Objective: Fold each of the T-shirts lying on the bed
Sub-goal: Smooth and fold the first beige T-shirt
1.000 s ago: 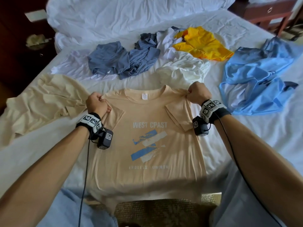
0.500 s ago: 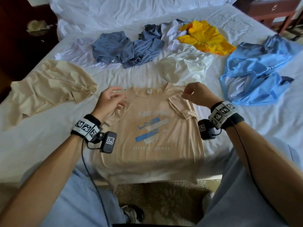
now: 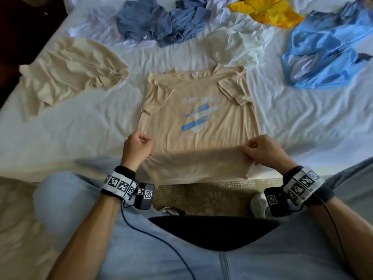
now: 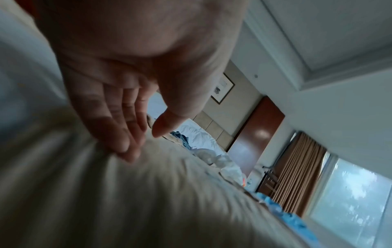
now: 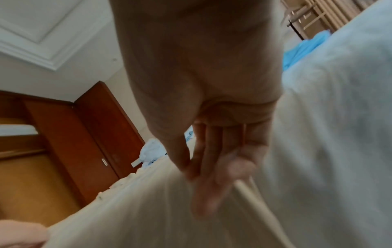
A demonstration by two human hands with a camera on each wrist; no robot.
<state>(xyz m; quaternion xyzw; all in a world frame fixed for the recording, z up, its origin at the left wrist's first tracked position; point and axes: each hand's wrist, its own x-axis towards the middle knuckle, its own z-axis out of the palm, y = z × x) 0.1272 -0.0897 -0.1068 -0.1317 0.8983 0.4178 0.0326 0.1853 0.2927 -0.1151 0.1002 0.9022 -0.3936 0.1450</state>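
Observation:
A peach T-shirt [image 3: 197,128] with a blue and white print lies face up at the bed's near edge, both sleeves folded inward. Its hem hangs over the edge. My left hand [image 3: 141,145] grips the shirt's lower left side and my right hand [image 3: 256,150] pinches the lower right side. The cloth between them is raised into a ridge. In the left wrist view my fingers [image 4: 127,147] dig into the peach fabric [image 4: 148,193], thumb slightly apart. In the right wrist view thumb and fingers [image 5: 203,167] pinch the fabric [image 5: 148,209].
Crumpled shirts lie on the white sheet [image 3: 80,128]: cream [image 3: 70,71] at left, grey-blue [image 3: 157,23] and white [image 3: 236,45] at the back, yellow [image 3: 266,11] and light blue [image 3: 327,49] at right. Patterned carpet [image 3: 201,195] shows below the bed edge.
Both hands left the sleeves near the collar and came down to the shirt's lower sides, where they took hold. The sleeves now lie folded inward.

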